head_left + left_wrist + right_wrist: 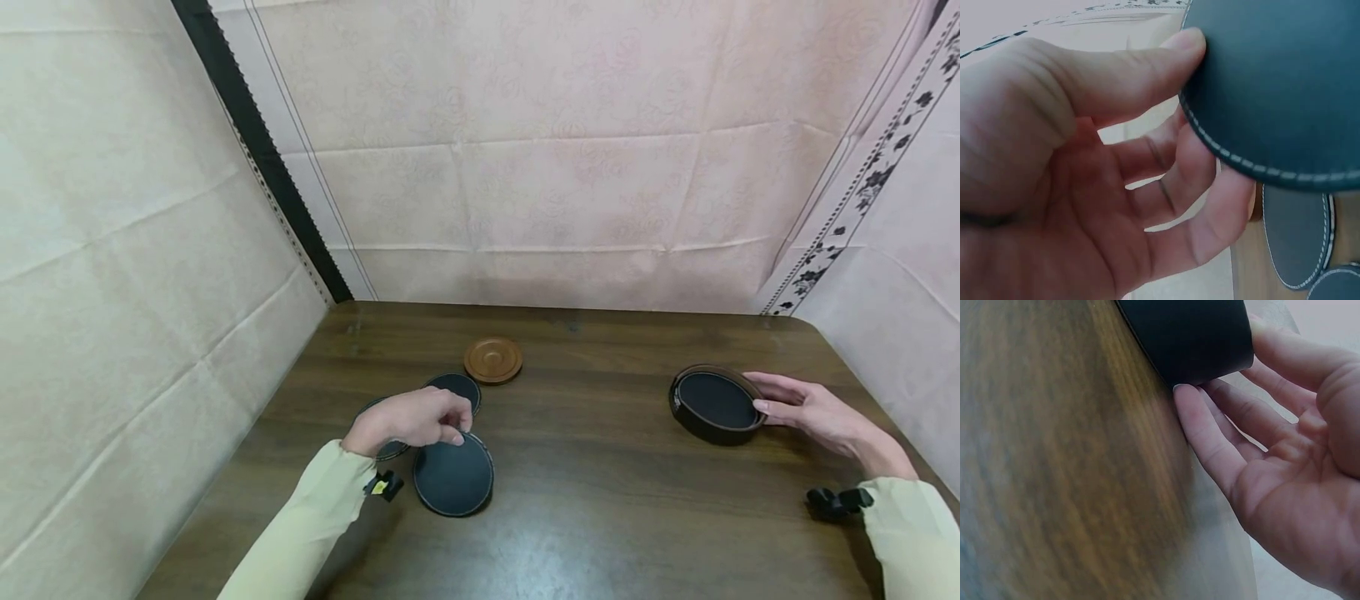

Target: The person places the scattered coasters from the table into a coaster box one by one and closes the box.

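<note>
My left hand [420,418] pinches the edge of a round black leather coaster [453,479] between thumb and fingers. White stitching runs along this coaster's rim in the left wrist view. Two more dark coasters lie partly hidden by that hand, one coaster [457,385] behind it and another coaster [393,451] under the wrist. Over at the right, my right hand [817,414] grips the side of a round black coaster holder [717,404] with a brown rim. In the right wrist view, its fingertips meet the holder's smooth dark wall [1191,344] low down, close to the table.
A round brown wooden lid [492,360] with ring grooves lies behind the coasters. Everything is on a brown wood-grain table [592,500]. Pale cloth walls [562,208] enclose the table at the back and both sides.
</note>
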`<control>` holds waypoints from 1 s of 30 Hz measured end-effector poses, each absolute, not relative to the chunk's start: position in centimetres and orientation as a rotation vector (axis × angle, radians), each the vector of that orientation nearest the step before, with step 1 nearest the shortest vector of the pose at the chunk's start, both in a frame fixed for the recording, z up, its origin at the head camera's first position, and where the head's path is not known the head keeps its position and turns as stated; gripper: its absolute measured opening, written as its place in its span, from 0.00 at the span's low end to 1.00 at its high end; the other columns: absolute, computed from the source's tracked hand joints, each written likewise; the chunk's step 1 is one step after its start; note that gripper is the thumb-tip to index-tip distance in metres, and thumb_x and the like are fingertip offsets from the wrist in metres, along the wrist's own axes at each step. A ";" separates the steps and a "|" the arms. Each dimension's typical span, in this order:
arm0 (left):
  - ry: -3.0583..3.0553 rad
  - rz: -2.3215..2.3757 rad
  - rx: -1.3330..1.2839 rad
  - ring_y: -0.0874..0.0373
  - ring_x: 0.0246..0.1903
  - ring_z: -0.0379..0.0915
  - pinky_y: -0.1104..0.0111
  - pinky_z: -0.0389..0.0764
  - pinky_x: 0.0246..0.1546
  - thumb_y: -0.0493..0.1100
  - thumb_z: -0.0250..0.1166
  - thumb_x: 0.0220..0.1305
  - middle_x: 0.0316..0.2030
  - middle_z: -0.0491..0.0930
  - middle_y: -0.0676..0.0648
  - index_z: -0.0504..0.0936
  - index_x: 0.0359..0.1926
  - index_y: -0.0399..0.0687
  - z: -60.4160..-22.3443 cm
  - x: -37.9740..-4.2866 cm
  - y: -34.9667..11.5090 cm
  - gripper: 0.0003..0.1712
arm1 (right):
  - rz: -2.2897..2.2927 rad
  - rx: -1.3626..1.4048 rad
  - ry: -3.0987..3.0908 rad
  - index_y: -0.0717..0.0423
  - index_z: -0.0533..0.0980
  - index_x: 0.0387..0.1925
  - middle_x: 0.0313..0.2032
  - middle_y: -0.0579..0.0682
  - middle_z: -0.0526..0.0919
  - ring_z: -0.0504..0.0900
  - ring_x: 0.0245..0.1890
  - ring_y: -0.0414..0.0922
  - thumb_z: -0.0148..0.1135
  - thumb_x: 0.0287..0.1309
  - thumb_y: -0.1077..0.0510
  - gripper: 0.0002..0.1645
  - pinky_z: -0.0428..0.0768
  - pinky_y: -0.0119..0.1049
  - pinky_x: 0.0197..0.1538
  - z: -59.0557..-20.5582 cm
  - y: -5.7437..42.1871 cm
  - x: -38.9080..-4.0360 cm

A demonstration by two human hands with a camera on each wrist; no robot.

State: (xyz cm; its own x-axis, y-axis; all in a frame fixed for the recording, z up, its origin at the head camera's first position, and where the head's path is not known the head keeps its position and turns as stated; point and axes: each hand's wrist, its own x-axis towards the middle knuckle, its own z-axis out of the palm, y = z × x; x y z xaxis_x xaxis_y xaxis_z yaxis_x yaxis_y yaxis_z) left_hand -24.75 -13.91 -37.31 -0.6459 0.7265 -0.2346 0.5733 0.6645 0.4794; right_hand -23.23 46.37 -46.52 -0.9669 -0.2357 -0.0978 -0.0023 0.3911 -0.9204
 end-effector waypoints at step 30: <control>2.588 0.804 1.280 0.63 0.32 0.70 0.72 0.72 0.34 0.43 0.62 0.69 0.31 0.73 0.55 0.73 0.41 0.53 -36.7 -26.9 -7.3 0.05 | -1.641 -0.243 2.411 0.62 0.55 0.73 0.52 0.20 0.75 0.81 0.48 0.28 0.57 0.68 0.63 0.36 0.84 0.33 0.46 -46.5 46.3 -23.2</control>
